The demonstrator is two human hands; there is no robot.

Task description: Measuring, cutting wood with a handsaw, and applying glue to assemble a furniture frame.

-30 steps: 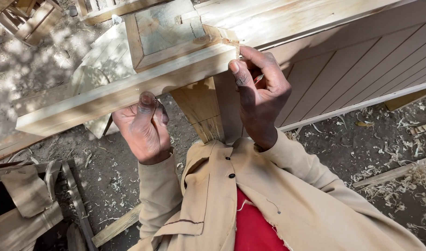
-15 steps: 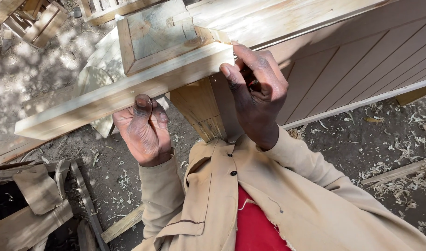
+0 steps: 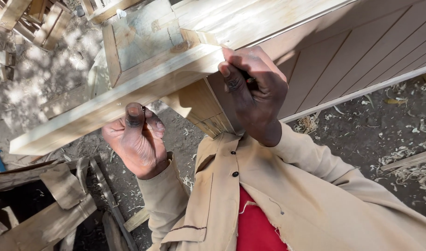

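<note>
A pale wooden frame (image 3: 106, 109) with an inset panel (image 3: 148, 37) lies tilted in front of me. My right hand (image 3: 252, 93) is curled at the frame's near corner. Its fingers are closed on a small dark thing (image 3: 248, 82), and the thumb presses the end of the rail. Just under the rail's lower edge, my left hand (image 3: 134, 139) is a loose fist. A thin dark piece (image 3: 143, 110), too small to identify, is pinched between its thumb and forefinger. My tan jacket (image 3: 269, 195) and red shirt (image 3: 259, 223) fill the bottom of the view.
A brown grooved panel (image 3: 362, 60) with a pale edge strip leans behind the frame at right. Scrap boards and offcuts (image 3: 50, 209) are piled at lower left, and more wooden pieces (image 3: 31, 23) lie at top left. Shavings litter the dirt ground (image 3: 389, 130).
The frame has slid right and lower in my view. My right hand has stayed at its corner. My left hand has dropped slightly, thumb raised toward the rail.
</note>
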